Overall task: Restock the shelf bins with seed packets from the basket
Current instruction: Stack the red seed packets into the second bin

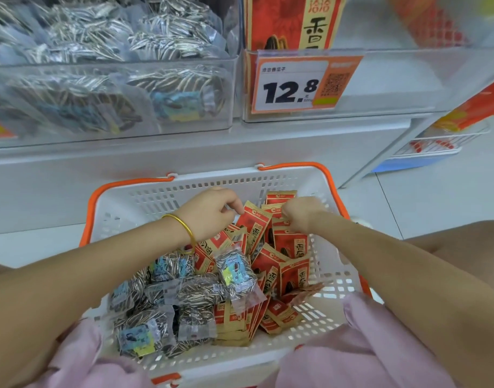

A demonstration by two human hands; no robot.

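A white basket [156, 203] with orange handles sits in front of me. It holds several red seed packets [290, 271] on the right and clear packets of striped seeds [167, 292] on the left. My left hand [209, 212], a gold bangle on its wrist, pinches the top of an upright red packet [254, 226]. My right hand [301, 212] curls round red packets [276, 211] at the basket's far right. Above, a clear bin [111, 113] holds striped seed packets, and the bin to its right [408, 88] shows one tall red packet [290, 21].
A price tag reading 12.8 [296, 85] hangs on the right bin's front. A white shelf ledge [184, 152] runs between bins and basket. A white wire rack [441, 141] with red packets stands at the right. Pink sleeves [380, 345] frame the basket's near edge.
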